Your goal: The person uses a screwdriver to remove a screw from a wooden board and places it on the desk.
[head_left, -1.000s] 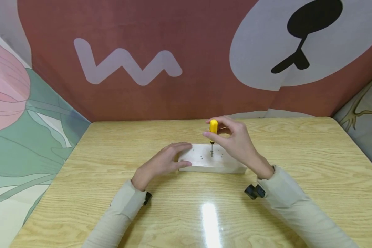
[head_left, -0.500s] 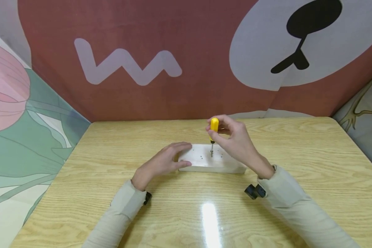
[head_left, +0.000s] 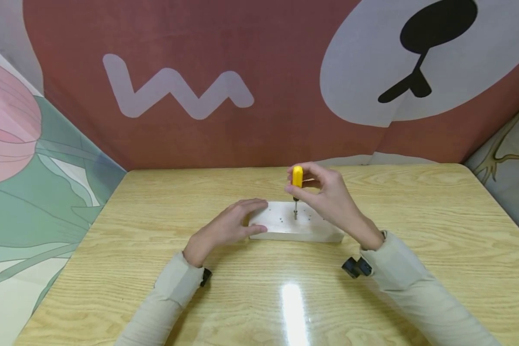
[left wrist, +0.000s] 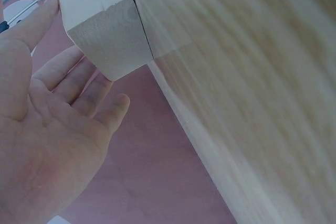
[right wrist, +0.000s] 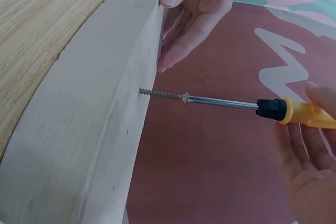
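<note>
My right hand [head_left: 330, 199] holds a screwdriver [head_left: 297, 178] by its yellow handle, between thumb and fingers. The tool stands nearly upright over a pale wooden block [head_left: 277, 226]. In the right wrist view, the tip of its metal shaft meets the head of a long screw [right wrist: 167, 95]. That screw's point is at the block's top face, with most of its thread showing. My left hand [head_left: 227, 222] grips the block's left end, thumb on the near top edge and fingers toward the far side. In the left wrist view its fingers [left wrist: 79, 80] partly pass behind the block.
Several small dark holes dot the block's top face on both sides of the screw. The block lies on a wood-grain table [head_left: 242, 298], toward its far edge. A printed cloth backdrop [head_left: 242, 139] rises behind, and wrist cameras [head_left: 355, 267] jut out below the sleeves.
The right thumb and fingers roll back and forth on the screwdriver handle, whose top tilts slightly right and then back. The left hand and the block stay in place.
</note>
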